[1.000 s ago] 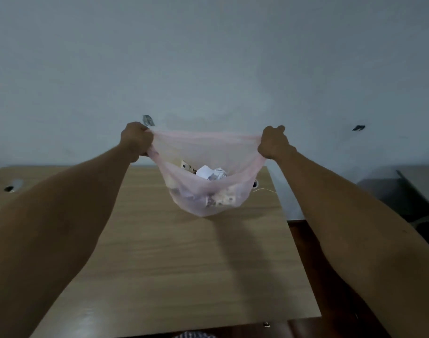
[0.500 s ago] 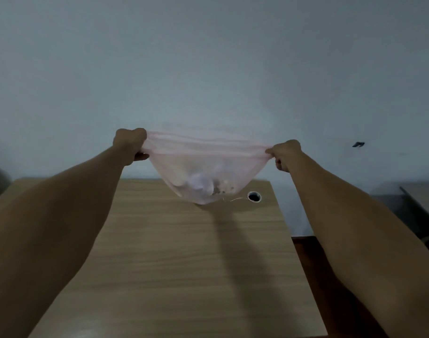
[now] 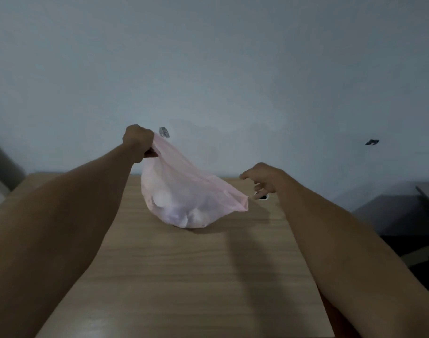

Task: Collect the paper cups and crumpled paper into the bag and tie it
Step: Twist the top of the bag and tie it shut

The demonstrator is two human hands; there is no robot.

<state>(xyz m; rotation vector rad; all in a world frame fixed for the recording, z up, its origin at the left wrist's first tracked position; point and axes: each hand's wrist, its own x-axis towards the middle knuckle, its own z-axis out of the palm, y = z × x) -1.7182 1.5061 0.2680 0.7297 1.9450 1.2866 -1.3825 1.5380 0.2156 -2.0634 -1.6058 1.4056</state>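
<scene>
On the wooden table (image 3: 184, 276) our pink bag (image 3: 184, 203) rests, slanting from upper left to lower right. Our left hand (image 3: 137, 142) grips its raised corner; our right hand (image 3: 262, 179) hangs open beside the loose corner. Beyond, a grommet hole (image 3: 264, 197).

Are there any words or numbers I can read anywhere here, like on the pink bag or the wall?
None can be read.
Pink bag: no print shows on it; the things inside are a blur.
Grey scrap on the wall: too small and blurred to read.
Dark mark on the wall: no letters visible.
</scene>
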